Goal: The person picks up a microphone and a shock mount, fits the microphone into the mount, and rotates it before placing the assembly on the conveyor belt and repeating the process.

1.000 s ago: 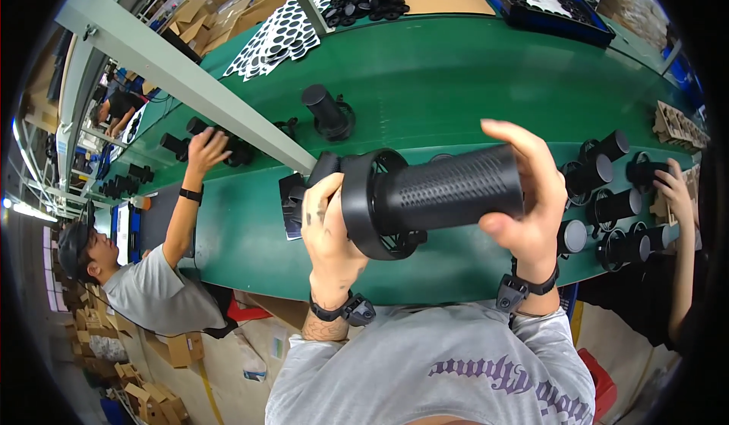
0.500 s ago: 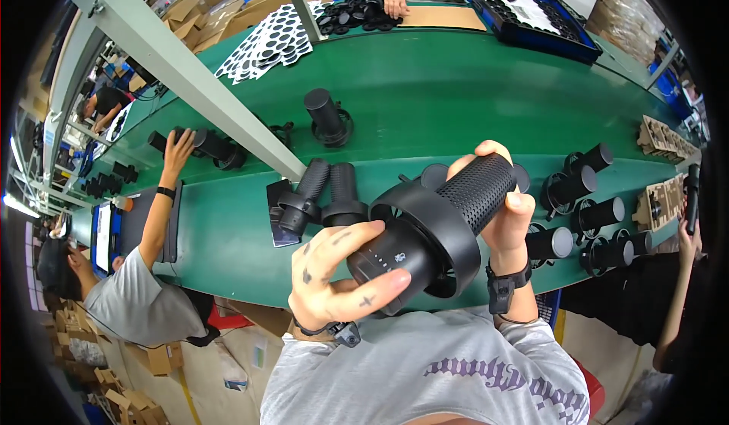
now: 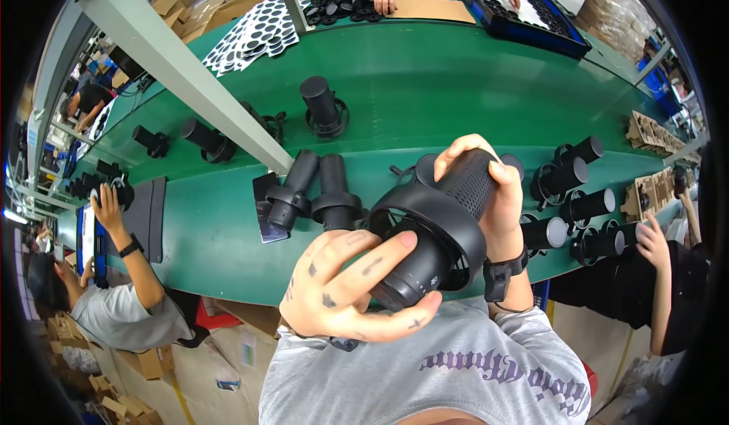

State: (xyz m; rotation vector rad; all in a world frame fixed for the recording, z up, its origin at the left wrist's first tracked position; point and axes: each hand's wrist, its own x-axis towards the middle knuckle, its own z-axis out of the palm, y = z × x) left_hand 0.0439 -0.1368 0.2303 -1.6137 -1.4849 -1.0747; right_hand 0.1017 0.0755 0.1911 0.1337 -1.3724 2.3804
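A black microphone [image 3: 416, 267] with a wide ring-shaped shock mount [image 3: 465, 235] around its body is held tilted in front of my chest. My left hand [image 3: 342, 281] grips its smooth lower end, fingers spread over the body. Around the perforated grille end [image 3: 465, 186] my right hand [image 3: 497, 197] is wrapped, thumb and fingers on opposite sides. Just beyond my left hand, two similar microphones [image 3: 295, 189] [image 3: 334, 189] lie on the green table, the left one partly over a dark flat phone-like slab [image 3: 267, 211]. Another microphone behind the held one is mostly hidden.
Several microphones in mounts [image 3: 566, 182] stand at the right near brown slotted holders [image 3: 645, 197]. One more [image 3: 323, 106] stands on the far belt [image 3: 425, 83]. A grey post [image 3: 190, 68] crosses the left side. Co-workers sit left and right; another's hands [image 3: 386, 0] work at the far side.
The microphone has turned, its base tipping down toward me, and my left fingers have shifted further over its body. The left co-worker's hand has pulled back from the belt; the right co-worker's hand has moved.
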